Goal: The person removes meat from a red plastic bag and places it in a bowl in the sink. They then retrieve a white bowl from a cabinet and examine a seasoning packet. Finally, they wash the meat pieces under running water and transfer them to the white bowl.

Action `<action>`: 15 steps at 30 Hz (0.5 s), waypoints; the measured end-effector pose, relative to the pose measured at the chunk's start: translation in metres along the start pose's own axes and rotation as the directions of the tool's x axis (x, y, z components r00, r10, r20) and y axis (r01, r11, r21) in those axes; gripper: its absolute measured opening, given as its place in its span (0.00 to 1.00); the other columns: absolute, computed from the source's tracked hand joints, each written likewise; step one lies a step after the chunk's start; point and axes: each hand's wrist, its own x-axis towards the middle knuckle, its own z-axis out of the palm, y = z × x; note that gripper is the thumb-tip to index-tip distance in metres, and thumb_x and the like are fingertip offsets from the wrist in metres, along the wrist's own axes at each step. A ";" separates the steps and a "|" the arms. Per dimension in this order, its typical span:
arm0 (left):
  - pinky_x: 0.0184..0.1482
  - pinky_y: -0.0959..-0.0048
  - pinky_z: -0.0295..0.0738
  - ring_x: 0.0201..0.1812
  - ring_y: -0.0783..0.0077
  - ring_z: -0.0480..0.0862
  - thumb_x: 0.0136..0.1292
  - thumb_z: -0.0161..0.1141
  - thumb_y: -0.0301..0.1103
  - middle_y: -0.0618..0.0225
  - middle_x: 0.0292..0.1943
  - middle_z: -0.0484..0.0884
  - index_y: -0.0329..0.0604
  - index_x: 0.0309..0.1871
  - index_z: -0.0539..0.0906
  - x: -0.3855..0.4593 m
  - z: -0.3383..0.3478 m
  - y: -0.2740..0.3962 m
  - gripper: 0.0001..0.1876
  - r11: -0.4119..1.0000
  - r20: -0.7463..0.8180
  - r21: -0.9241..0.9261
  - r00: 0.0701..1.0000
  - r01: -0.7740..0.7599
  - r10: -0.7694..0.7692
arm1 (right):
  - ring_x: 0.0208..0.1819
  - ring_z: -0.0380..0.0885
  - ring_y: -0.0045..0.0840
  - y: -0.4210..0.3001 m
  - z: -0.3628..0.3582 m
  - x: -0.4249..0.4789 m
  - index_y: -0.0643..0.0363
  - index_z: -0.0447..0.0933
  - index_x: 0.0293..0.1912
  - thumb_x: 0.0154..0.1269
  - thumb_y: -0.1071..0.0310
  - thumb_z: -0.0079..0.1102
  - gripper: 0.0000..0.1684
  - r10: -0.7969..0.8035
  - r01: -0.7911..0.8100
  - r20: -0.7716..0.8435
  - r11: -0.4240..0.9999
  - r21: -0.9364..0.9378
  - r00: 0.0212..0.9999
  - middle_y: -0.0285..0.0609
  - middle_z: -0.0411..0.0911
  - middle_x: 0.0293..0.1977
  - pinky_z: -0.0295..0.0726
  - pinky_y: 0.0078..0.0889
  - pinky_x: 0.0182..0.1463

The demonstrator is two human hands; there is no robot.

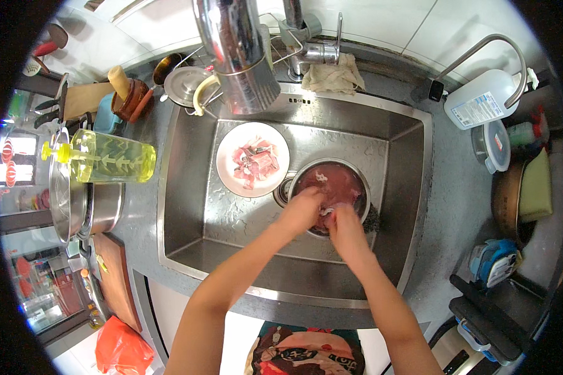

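A round metal bowl (367, 206) stands in the steel sink, filled with reddish water and pieces of raw meat. Both my hands are inside it, over its front half. Between them is a piece of raw meat (327, 213) with a pale edge. The fingers of my left hand (307, 206) are bent down around its left side, slightly blurred. My right hand (346, 227) pinches it from the right. To the bowl's left, a white plate (225, 161) carries a small heap of pink raw meat slices (258, 161) with darker skin-like parts.
The sink (291, 276) has a drain (284, 187) partly behind the bowl. A dark scouring pad (371, 219) touches the bowl's right. A large chrome pipe (244, 70) hangs over the back left. A yellow-green pump bottle (117, 157) lies left; a white jug (481, 101) stands right.
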 end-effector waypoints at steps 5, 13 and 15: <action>0.57 0.50 0.67 0.64 0.52 0.63 0.55 0.58 0.35 0.55 0.62 0.64 0.41 0.64 0.63 0.023 0.038 0.010 0.32 0.874 -0.188 0.457 0.979 0.162 -0.082 | 0.50 0.70 0.50 0.035 0.018 0.051 0.65 0.64 0.54 0.51 0.74 0.61 0.29 -0.121 0.064 -0.287 0.978 -0.200 0.950 0.55 0.71 0.48 0.68 0.44 0.57; 0.44 0.58 0.76 0.46 0.53 0.80 0.56 0.58 0.33 0.55 0.40 0.80 0.42 0.52 0.70 0.030 0.026 -0.007 0.20 0.920 0.010 0.356 0.983 0.165 -0.181 | 0.46 0.75 0.46 0.063 0.032 0.079 0.59 0.68 0.56 0.52 0.74 0.59 0.28 -0.087 0.090 0.022 0.969 -0.232 0.996 0.51 0.77 0.41 0.72 0.43 0.52; 0.41 0.59 0.75 0.40 0.50 0.81 0.57 0.58 0.30 0.51 0.33 0.81 0.39 0.47 0.74 0.029 0.027 -0.011 0.15 0.982 -0.117 0.117 0.984 0.149 -0.135 | 0.41 0.77 0.38 0.066 0.027 0.078 0.61 0.72 0.51 0.56 0.74 0.57 0.20 -0.149 0.151 -0.131 0.989 0.008 0.980 0.48 0.79 0.37 0.75 0.37 0.47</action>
